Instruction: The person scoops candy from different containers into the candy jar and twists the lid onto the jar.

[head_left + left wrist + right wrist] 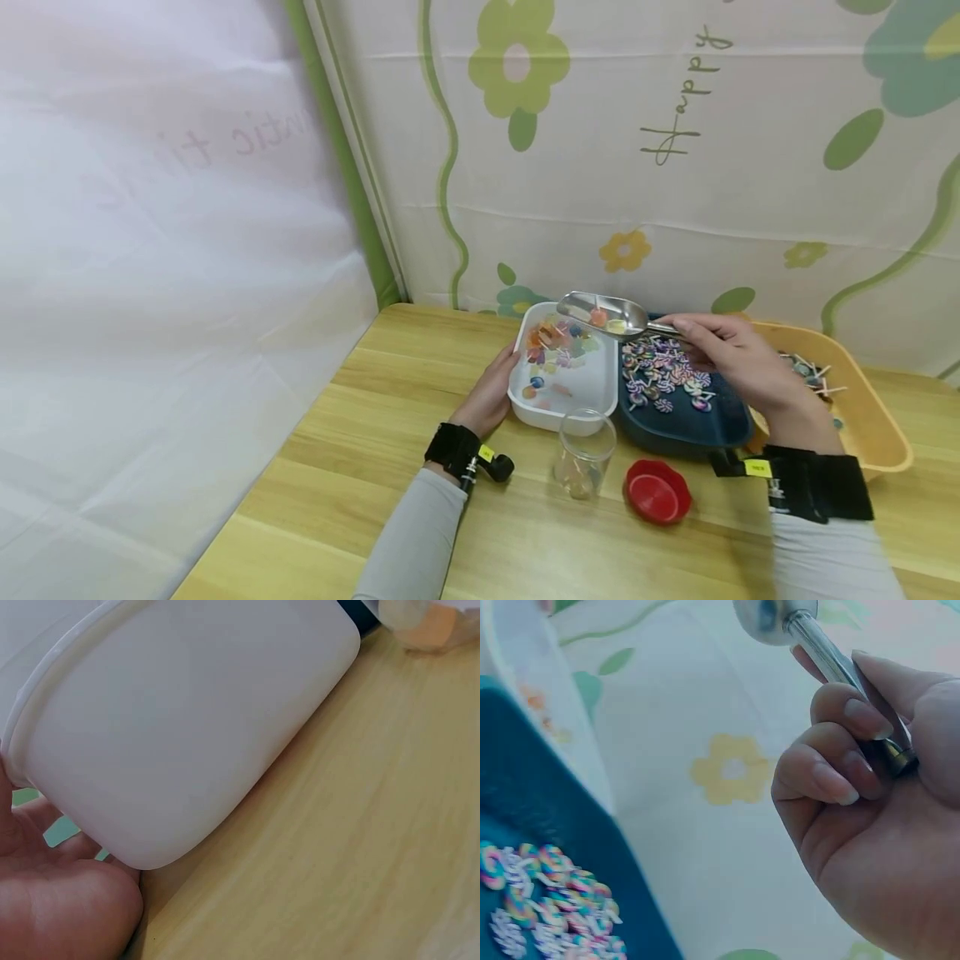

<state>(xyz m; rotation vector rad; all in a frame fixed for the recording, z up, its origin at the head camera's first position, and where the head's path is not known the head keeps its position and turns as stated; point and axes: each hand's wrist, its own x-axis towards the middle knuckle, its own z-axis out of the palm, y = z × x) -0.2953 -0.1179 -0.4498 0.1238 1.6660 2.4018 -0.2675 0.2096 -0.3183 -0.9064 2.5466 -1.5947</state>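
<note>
My right hand [738, 358] grips the handle of a metal scoop [651, 325], fingers curled around it in the right wrist view. The scoop is held above the back of a white bin [577, 396], with a few small candy-like pieces [597, 317] in its bowl. At the bin's left side my left hand [487, 396] holds the wall, the thumb by the rim in the left wrist view. Small lollipop-shaped pieces [553, 337] of mixed colours lie in the white bin. In front of it stands a clear cup [588, 446] with some pieces at its bottom.
A dark blue bin [675, 437] holding many swirl lollipop pieces [663, 371] stands right of the white one. Beyond it is a yellow bin [873, 417], partly behind my right arm. A red lid [657, 492] lies on the wooden table [337, 433]. A printed curtain [675, 208] hangs behind.
</note>
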